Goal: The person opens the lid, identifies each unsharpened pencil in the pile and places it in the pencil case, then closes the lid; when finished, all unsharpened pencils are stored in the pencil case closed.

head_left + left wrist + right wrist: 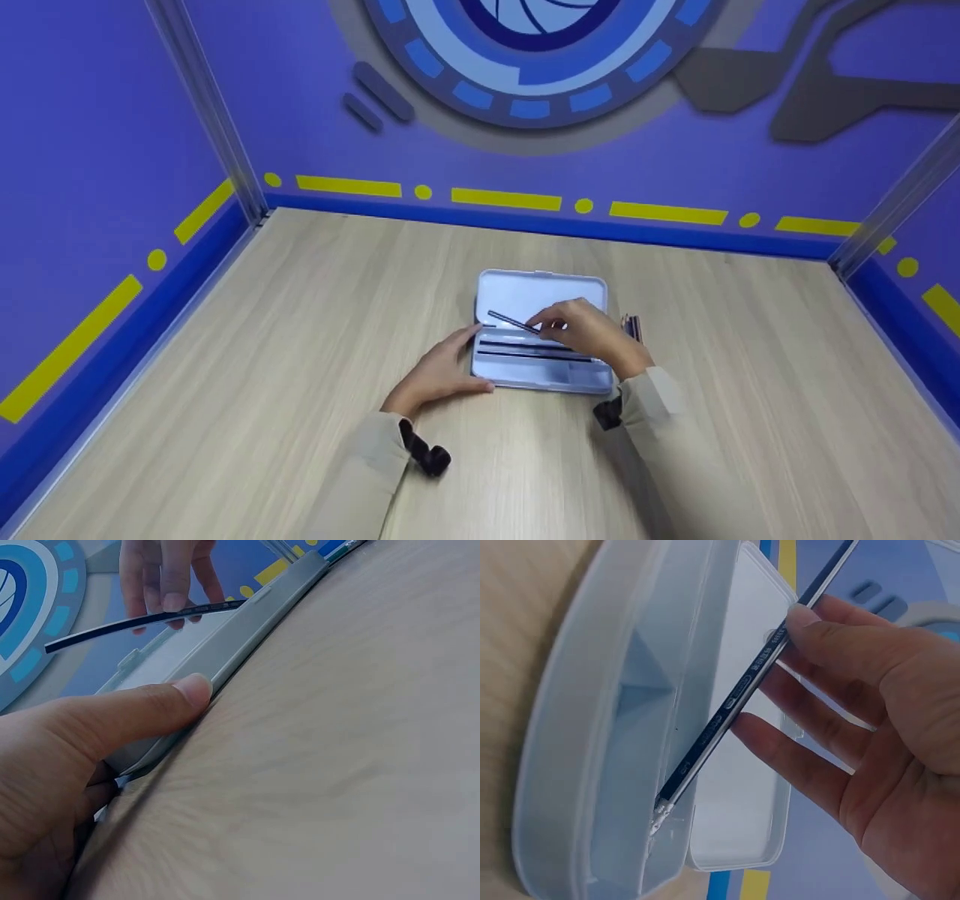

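An open pale pencil case (499, 369) lies on the table, its lid (517, 292) tilted back on the far side. My left hand (442, 371) grips the case's left end; in the left wrist view the thumb (161, 705) presses along its outer wall. Above the tray, my right hand (581, 326) pinches a dark pencil with silver stripes (742, 682) between thumb and fingers. Held slantwise, the pencil has its lower end near a divider in the right wrist view; contact there cannot be told. Two thin dark lengths (517, 354) resembling pencils lie lengthwise in the case.
Beside the case's right edge is a small bundle of pencils (634, 328), partly hidden by my right wrist. The wooden table (337, 300) is enclosed by blue-purple panels (525, 172) at the back and both sides.
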Tool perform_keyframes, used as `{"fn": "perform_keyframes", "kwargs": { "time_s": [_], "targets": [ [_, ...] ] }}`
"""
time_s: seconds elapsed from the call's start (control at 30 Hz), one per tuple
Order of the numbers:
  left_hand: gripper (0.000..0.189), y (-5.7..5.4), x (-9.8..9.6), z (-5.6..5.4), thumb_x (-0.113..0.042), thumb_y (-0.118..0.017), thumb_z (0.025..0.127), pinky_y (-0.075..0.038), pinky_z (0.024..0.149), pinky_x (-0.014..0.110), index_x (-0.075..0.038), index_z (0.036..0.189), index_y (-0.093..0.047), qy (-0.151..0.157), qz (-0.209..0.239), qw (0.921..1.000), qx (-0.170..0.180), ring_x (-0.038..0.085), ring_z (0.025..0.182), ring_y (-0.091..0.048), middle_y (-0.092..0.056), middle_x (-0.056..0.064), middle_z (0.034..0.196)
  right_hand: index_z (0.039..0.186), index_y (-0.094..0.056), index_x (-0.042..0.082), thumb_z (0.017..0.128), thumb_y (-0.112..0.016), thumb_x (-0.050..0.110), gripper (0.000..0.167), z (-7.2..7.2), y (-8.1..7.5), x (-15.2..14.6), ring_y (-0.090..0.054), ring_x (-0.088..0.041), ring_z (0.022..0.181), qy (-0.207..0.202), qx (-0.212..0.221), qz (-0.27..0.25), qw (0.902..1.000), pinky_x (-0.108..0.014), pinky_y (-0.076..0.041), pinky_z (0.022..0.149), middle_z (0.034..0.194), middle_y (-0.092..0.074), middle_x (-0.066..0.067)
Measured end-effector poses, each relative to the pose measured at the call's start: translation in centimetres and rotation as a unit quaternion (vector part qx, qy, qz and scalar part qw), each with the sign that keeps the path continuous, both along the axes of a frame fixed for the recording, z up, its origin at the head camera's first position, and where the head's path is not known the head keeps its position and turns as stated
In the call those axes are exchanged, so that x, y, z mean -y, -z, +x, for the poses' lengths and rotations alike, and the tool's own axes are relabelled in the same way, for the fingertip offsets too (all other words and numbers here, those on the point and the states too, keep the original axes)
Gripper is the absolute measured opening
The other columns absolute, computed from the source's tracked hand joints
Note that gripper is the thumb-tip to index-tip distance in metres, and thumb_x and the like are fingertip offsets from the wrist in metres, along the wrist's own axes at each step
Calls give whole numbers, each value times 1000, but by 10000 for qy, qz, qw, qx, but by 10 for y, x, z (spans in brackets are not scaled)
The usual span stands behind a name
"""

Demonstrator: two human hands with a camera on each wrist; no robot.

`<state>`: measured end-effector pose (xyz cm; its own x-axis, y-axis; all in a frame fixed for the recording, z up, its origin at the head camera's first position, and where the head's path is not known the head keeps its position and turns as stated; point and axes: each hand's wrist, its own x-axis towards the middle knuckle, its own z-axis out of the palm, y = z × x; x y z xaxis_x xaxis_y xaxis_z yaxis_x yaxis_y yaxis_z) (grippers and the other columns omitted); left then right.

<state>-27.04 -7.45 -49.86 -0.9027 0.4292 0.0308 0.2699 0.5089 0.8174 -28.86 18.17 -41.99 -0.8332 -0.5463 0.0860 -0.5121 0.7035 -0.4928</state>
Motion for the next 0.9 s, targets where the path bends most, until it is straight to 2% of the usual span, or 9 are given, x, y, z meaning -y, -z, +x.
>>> {"fn": "perform_keyframes", "kwargs": {
  "time_s": [0.17,0.4,0.6,0.9],
  "targets": [
    [101,-2,-1,-3,-35,-87,67,-25,118,46,-15,150,-33,46,51,10000,-31,31,143,-30,-35,13,154,109,-74,10,87,-67,3,24,1,2,4,-68,-18,95,248,180,148,9994,-38,-56,87,104,-74,-5],
    [101,-3,-4,-5,-36,-87,67,-25,118,46,-17,150,-33,26,46,10000,17,30,143,-29,-34,11,154,109,-74,8,86,-67,3,25,3,3,2,-62,-13,79,341,294,173,9988,-35,-57,76,98,-74,-7],
    [102,-3,-4,-7,-39,-87,67,-24,119,46,-20,151,-33,4,-4,10000,50,30,144,-28,-33,10,155,112,-73,7,86,-67,1,27,4,4,-1,-65,-15,85,411,441,194,9980,-36,-58,79,102,-74,-8],
    [101,-1,-1,-2,-38,-86,68,-24,119,48,-15,151,-32,3,-77,9999,74,32,144,-28,-33,13,155,108,-74,6,85,-67,-2,26,5,16,-2,-69,-17,88,401,305,236,9984,-36,-58,78,99,-74,-8]
  ]
}}
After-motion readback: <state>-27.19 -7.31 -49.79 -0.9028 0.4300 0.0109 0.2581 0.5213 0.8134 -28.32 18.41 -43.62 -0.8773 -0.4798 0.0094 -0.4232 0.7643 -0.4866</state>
